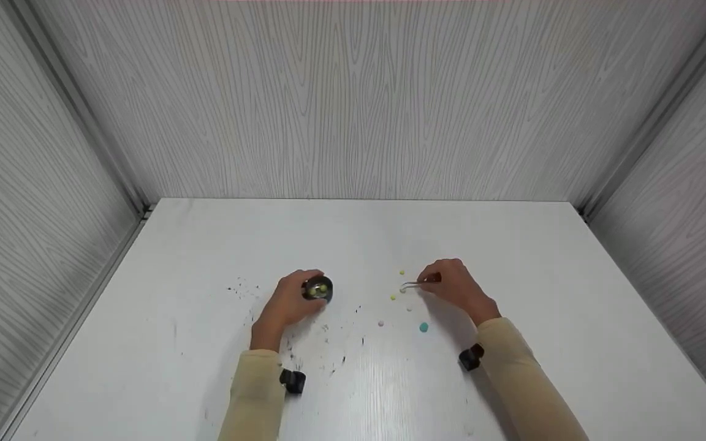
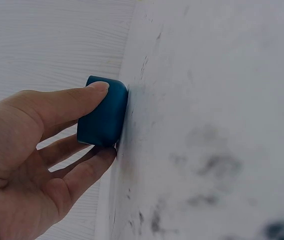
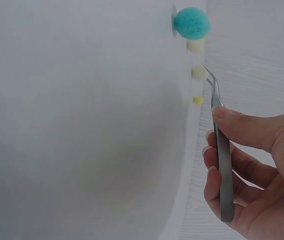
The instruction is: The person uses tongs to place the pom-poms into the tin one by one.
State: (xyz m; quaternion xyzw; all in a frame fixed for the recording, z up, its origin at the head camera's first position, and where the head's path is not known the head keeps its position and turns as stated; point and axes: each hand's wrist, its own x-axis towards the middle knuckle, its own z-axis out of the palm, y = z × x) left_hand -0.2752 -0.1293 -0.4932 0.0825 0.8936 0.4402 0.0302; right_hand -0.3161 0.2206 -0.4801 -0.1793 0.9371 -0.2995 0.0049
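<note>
My left hand (image 1: 287, 303) grips a small blue metallic cup (image 2: 100, 114), thumb on one side and fingers on the other. Inside the cup, in the head view, lie small yellow-green balls (image 1: 323, 288). The right hand (image 1: 458, 289) pinches bent-tip metal tweezers (image 3: 224, 170) between thumb and fingers. Their tips are slightly parted beside a pale yellowish ball (image 3: 199, 73); whether they touch it I cannot tell. Around the tips on the table are a yellow ball (image 1: 402, 272) and another yellow ball (image 1: 393, 297).
Nearer the front lie a fuzzy turquoise ball (image 1: 423, 327), a pale ball (image 1: 409, 309) and a pinkish ball (image 1: 380, 323). Dark marks (image 1: 292, 352) speckle the white table (image 1: 218, 233) around the left hand. Grey wood-grain panels (image 1: 353, 98) enclose its back and sides.
</note>
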